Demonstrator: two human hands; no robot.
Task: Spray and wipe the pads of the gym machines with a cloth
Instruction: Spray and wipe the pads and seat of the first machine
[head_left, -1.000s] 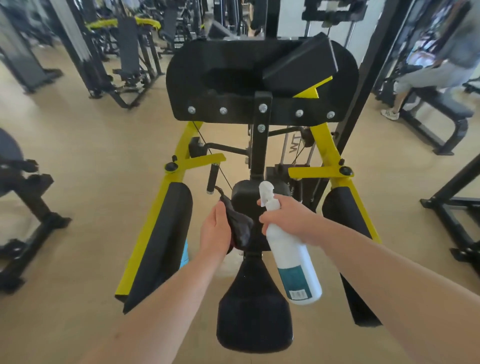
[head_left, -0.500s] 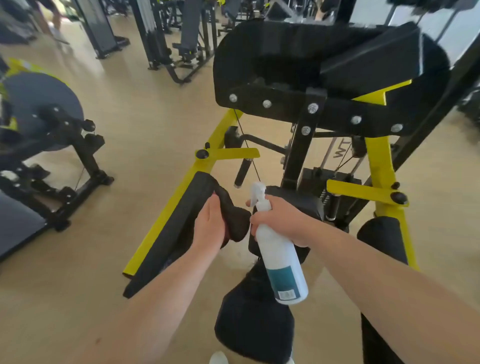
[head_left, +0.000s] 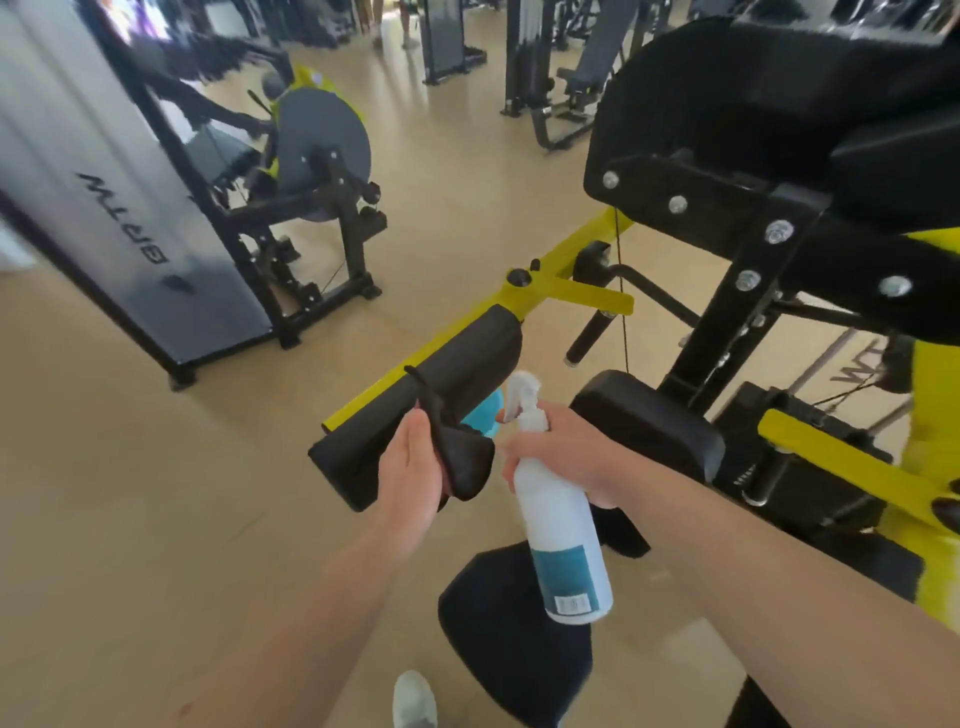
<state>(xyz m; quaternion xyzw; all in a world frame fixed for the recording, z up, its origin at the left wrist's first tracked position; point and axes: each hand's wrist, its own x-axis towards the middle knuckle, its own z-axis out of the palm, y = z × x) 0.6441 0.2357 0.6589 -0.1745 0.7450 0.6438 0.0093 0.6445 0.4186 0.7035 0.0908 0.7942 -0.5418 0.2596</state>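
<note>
My left hand (head_left: 413, 475) holds a bunched black cloth (head_left: 460, 457) just in front of the long black arm pad (head_left: 415, 400) on the yellow frame's left side. My right hand (head_left: 566, 447) grips a white spray bottle (head_left: 558, 525) with a teal label, nozzle pointing left toward that pad and the cloth. A small black centre pad (head_left: 649, 421) lies behind my right hand. The black seat (head_left: 514, 634) is below the bottle. A large black chest pad (head_left: 779, 104) stands at the upper right.
Yellow frame bars (head_left: 561, 260) run left and right of the black centre post (head_left: 727, 322). A grey weight-stack cover (head_left: 104, 208) and a disc machine (head_left: 317, 145) stand to the left. More machines line the back. My shoe (head_left: 413, 701) shows on the tan floor.
The view has swung left and nearer to the left arm pad. Both hands moved left with it, still carrying the cloth and the bottle.
</note>
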